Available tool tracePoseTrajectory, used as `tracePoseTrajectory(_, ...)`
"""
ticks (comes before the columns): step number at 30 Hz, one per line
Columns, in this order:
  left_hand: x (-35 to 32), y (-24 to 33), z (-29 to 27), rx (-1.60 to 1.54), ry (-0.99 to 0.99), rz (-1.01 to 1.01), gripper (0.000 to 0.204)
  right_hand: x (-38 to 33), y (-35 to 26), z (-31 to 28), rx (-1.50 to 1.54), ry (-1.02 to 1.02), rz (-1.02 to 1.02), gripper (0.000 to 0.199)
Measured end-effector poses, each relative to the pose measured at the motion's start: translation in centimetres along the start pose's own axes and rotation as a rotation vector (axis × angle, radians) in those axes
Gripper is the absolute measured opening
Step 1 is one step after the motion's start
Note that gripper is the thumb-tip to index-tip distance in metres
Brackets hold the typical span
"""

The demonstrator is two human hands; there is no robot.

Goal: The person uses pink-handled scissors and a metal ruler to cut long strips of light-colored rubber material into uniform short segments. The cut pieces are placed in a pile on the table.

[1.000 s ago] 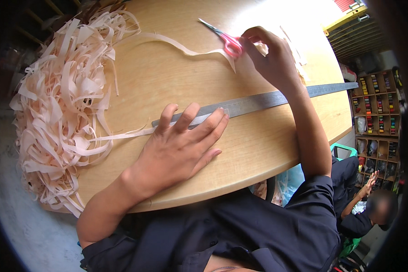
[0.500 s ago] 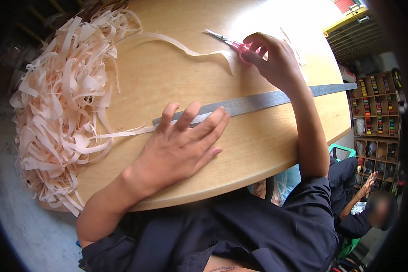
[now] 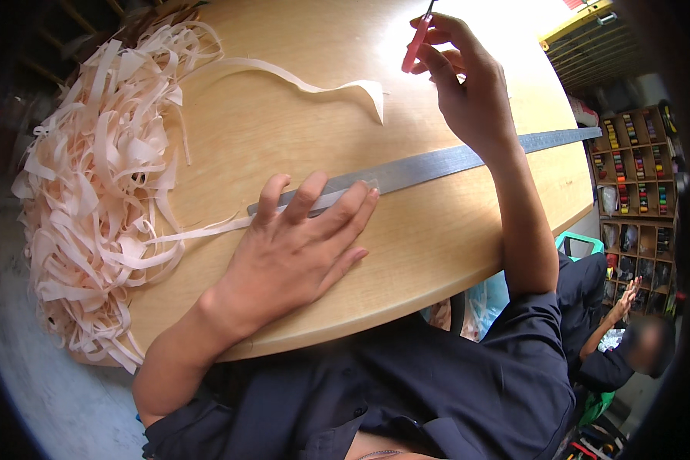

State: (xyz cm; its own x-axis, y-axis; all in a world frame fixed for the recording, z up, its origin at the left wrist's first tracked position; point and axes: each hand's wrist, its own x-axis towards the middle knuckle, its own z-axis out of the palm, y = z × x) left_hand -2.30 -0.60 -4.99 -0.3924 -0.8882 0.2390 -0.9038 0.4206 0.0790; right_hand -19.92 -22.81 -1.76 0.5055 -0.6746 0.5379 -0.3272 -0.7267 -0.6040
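Note:
My left hand (image 3: 287,257) lies with fingers spread over the near end of a long metal ruler (image 3: 429,168), pressing it to the table. A narrow pale peach fabric strip (image 3: 221,228) runs under those fingers along the ruler, its other end reaching into a heaped pile of similar strips (image 3: 100,192) at the left. My right hand (image 3: 474,96) is raised past the ruler, its fingers closed on small pink-handled scissors (image 3: 416,47); the blades point away and leave the top of the picture.
One loose peach strip (image 3: 307,87) curls across the wooden table (image 3: 437,253) from the pile. At the right, a person (image 3: 609,353) sits beside wooden shelves (image 3: 640,180) of coloured spools. A green plastic stool (image 3: 579,245) stands below the table's right edge.
My right hand has lifted the scissors off the table, turning them so the blades point away. My left hand stays on the ruler and strip.

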Motion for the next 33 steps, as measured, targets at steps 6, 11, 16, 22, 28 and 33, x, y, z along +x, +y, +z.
tracePoseTrajectory(6,0.1,0.0,-0.3,-0.022,-0.023,-0.009,0.053,-0.5,-0.4,-0.6,0.048,-0.046,-0.150,0.026)
tracePoseTrajectory(11,0.3,0.0,-0.7,-0.035,-0.045,-0.004,0.055,-0.8,-0.6,-1.0,-0.041,-0.051,-0.127,0.026)
tracePoseTrajectory(16,0.4,0.1,-0.8,-0.046,-0.059,-0.010,0.054,-1.1,-2.0,-1.5,0.031,-0.283,0.223,0.024)
tracePoseTrajectory(22,0.4,-0.1,-0.8,-0.051,-0.068,-0.013,0.054,-2.2,-4.7,-2.1,-0.064,-0.579,0.311,0.031)
tracePoseTrajectory(28,0.3,-0.1,-0.9,-0.061,-0.072,-0.018,0.055,-3.2,-5.3,-1.4,-0.197,-0.617,0.216,0.027)
tracePoseTrajectory(33,0.5,-0.1,-1.1,-0.085,-0.048,-0.012,0.053,-3.1,-5.3,-1.1,-0.159,-0.646,0.280,0.027)
